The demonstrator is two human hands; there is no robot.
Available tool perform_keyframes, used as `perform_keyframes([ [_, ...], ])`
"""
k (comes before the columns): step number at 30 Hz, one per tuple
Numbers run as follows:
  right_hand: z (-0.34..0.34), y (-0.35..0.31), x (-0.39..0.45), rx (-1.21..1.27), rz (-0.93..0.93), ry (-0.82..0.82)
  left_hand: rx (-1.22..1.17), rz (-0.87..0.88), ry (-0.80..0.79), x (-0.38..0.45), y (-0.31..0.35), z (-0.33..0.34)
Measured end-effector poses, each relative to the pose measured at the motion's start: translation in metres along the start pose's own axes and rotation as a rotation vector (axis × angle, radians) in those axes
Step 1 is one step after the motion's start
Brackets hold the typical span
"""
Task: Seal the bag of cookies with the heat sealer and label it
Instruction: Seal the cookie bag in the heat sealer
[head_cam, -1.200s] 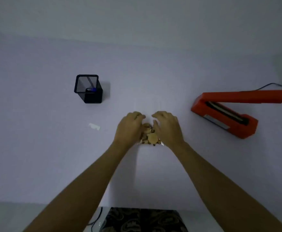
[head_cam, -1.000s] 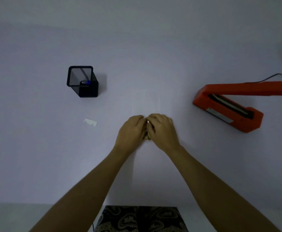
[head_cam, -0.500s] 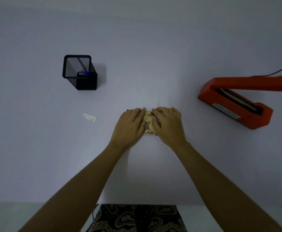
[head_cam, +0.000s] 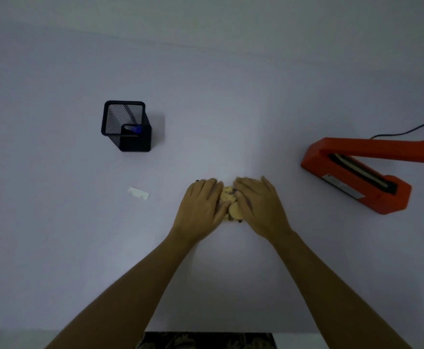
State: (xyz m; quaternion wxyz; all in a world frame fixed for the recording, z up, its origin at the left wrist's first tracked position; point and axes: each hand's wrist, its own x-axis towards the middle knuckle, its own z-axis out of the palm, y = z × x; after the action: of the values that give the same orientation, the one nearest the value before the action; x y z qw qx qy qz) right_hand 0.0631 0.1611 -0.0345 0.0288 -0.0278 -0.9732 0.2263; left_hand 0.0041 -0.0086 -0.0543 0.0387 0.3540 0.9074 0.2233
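Clear cookie bag (head_cam: pixel 232 202) — long axis away, between both hands.

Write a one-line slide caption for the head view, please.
Both hands, left and right, press the cookie bag on the table; open sealer at right, label at left.

bag of cookies (head_cam: pixel 232 203) mostly covered by left hand (head_cam: pixel 202 206) and right hand (head_cam: pixel 259 205); only a few cookies show in the gap, bag film and mouth can't be made out. grip on the bag unclear, fingertips hidden. heat sealer (head_cam: pixel 357 172) arm cut off by right edge, cable (head_cam: pixel 407 132) too. label (head_cam: pixel 138 193) too small to read. pen (head_cam: pixel 131 128) half sunk in mesh cup (head_cam: pixel 127 127). patterned cloth (head_cam: pixel 206 340) cropped at bottom edge.
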Motion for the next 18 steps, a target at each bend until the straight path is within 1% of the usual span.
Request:
perform_keyframes([
  [5, -0.001, 0.026, -0.013, -0.024, -0.046, -0.088, 0.007, -0.02, 0.016, 0.002, -0.001, 0.003],
  [8, 0.002, 0.031, -0.018, -0.04, -0.068, -0.12, -0.012, 0.001, 0.011, -0.001, -0.002, 0.006],
  [12, 0.002, 0.027, -0.015, -0.061, -0.076, -0.097, -0.011, 0.03, 0.003, -0.004, -0.003, 0.01],
  [15, 0.003, 0.02, -0.008, -0.062, -0.107, -0.074, -0.086, 0.049, -0.002, -0.003, 0.0, 0.012],
  [18, 0.003, 0.019, -0.002, -0.047, -0.189, -0.171, -0.129, 0.018, -0.038, -0.003, -0.001, 0.011],
])
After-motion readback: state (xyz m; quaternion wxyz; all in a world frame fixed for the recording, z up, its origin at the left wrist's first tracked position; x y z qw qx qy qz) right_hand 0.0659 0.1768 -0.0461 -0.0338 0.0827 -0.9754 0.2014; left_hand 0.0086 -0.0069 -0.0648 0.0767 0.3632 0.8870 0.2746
